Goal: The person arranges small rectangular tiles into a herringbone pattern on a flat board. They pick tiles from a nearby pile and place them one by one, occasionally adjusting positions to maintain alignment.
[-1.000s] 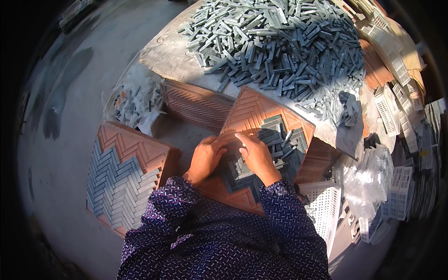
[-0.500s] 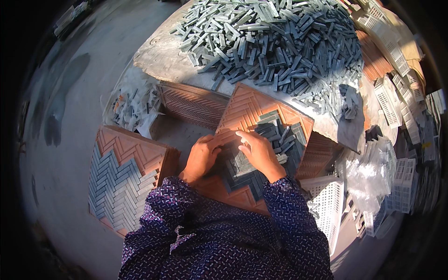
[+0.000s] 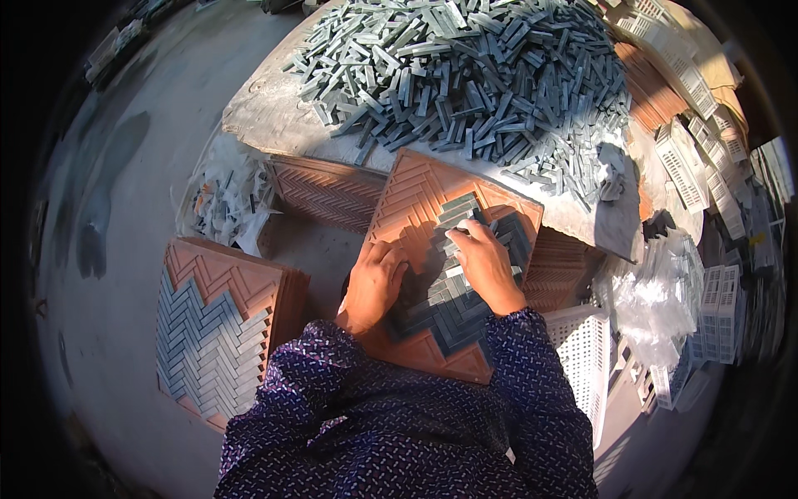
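Both hands rest on a terracotta-coloured tray (image 3: 416, 195) with a herringbone pattern of grooves, tilted diamond-wise in front of the person. The left hand (image 3: 374, 283) lies palm down on the tray's left part, fingers together and slightly curled, pressing on the grey strips (image 3: 440, 308) already laid there. The right hand (image 3: 485, 264) lies just beside it, fingertips bent down onto the strips near the tray's middle; whether it pinches one I cannot tell. The laid strips fill the tray's middle and lower part in a zigzag, while its upper corner and lower edge are bare.

Beyond the tray, on a pale slab (image 3: 274, 125), lies a big heap of loose grey strips (image 3: 465, 66). To the left, a second tray (image 3: 216, 274) sits on the floor (image 3: 108, 208), mostly filled with grey strips. Between the two trays is a stack of empty grooved trays (image 3: 320, 191), with crumpled plastic (image 3: 224, 195) beside it. White mesh sheets (image 3: 582, 349) lie to the right.
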Action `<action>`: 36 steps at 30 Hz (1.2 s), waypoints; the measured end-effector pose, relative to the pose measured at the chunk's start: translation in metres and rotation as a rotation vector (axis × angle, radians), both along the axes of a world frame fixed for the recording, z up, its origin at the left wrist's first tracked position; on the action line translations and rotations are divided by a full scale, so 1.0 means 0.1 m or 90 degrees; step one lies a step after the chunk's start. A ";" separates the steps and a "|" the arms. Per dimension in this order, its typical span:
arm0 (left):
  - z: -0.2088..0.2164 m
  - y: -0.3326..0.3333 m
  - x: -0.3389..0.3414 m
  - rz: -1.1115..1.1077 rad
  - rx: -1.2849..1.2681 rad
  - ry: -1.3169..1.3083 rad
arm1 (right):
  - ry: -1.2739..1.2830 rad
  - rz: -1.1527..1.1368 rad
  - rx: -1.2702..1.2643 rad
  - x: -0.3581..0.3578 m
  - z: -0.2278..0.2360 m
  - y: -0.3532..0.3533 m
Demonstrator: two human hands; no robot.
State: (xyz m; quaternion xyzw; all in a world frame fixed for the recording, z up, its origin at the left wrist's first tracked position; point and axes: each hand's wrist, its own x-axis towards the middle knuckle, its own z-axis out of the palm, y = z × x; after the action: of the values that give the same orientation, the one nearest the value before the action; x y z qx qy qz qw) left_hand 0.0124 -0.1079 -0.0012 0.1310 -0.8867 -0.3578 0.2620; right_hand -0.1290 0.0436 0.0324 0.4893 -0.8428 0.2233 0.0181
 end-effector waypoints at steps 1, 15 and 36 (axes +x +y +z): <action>-0.02 0.04 -0.09 -0.041 -0.044 0.005 | 0.005 -0.011 0.019 -0.02 0.01 0.00; -0.09 0.09 -0.54 -0.104 0.089 -0.061 | -0.082 -0.012 0.035 -0.12 0.15 0.00; -0.14 -0.52 -0.07 -0.108 0.785 0.071 | -0.393 -0.036 -0.085 0.05 0.05 -0.29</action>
State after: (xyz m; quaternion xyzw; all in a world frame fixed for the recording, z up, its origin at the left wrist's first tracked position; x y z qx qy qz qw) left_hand 0.0058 -0.1596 -0.0155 0.1681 -0.5091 -0.8298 0.1547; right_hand -0.1236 0.0145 0.0370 0.3727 -0.8052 0.4154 -0.2004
